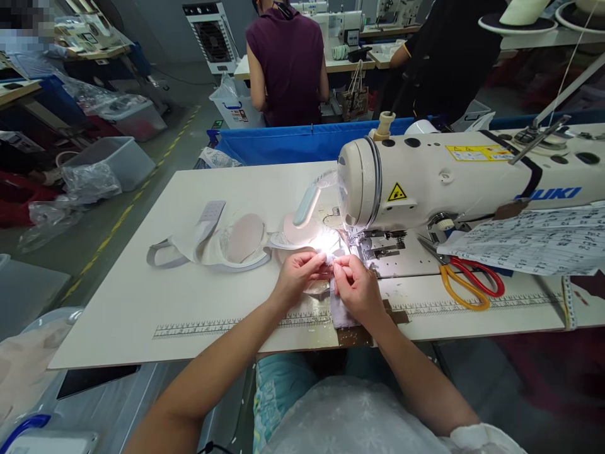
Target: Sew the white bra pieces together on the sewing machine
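Observation:
A pale bra [212, 249] with pinkish cup pads lies stretched across the white table, its strap and back end out to the left. My left hand [299, 274] pinches the bra's right end in front of the lit needle area. Close beside it, my right hand [357, 287] is closed with thumb and fingertips at the same edge. From under the right hand hangs a light lavender piece of fabric [341, 309]; whether it joins the bra is hidden. The white sewing machine [416, 180] stands just beyond, and its lamp glare washes out the fingertips.
Scissors [467, 280] with red and orange handles lie right of my hands, near a handwritten paper sheet [534, 239]. A printed ruler [198, 328] runs along the table's front edge. Plastic bins [111, 161] stand on the floor at left. Co-workers [288, 69] sit beyond the blue cloth.

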A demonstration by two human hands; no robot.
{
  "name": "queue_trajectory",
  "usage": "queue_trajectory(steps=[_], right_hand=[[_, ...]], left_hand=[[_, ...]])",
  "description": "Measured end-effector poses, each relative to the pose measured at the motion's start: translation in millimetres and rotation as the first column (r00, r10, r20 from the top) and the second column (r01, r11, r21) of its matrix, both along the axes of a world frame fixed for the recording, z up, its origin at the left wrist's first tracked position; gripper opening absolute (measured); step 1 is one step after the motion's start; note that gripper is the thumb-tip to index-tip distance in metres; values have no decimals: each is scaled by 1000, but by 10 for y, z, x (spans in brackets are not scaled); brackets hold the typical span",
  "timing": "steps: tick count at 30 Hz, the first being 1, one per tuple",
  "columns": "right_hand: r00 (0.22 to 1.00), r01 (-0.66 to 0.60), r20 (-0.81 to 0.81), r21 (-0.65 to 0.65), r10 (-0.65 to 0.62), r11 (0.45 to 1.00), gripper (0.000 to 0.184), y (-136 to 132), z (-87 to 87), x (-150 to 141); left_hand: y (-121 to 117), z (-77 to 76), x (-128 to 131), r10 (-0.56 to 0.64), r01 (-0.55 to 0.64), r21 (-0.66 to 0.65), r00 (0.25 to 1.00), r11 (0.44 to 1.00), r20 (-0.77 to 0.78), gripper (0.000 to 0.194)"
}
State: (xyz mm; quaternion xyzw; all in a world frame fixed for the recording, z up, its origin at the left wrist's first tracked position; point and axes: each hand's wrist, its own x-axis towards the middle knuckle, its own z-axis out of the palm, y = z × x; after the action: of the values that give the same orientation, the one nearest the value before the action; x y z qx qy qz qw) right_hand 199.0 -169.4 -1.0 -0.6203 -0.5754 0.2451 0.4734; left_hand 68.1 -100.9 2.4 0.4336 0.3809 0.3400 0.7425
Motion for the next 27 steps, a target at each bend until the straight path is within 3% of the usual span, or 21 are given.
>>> queue_trajectory(steps=[5, 12, 16, 27], right_hand=[[999, 38, -23, 42, -37, 998, 11, 3, 23, 19], [995, 22, -100, -16, -23, 1000, 11, 4, 29, -21], [994, 71, -77, -44, -74, 996, 11, 21, 50, -38], [990, 53, -126, -25, -55, 998, 10, 45, 39, -11]], left_hand=[[-1, 12, 4, 6, -6, -1, 999, 1000, -40, 31], [-47, 22, 5, 34, -16, 220, 996, 975, -79, 30], [-66, 15, 0, 31, 3, 276, 993, 961, -118, 30], [-25, 28, 2, -26, 28, 36, 998, 999, -54, 31]])
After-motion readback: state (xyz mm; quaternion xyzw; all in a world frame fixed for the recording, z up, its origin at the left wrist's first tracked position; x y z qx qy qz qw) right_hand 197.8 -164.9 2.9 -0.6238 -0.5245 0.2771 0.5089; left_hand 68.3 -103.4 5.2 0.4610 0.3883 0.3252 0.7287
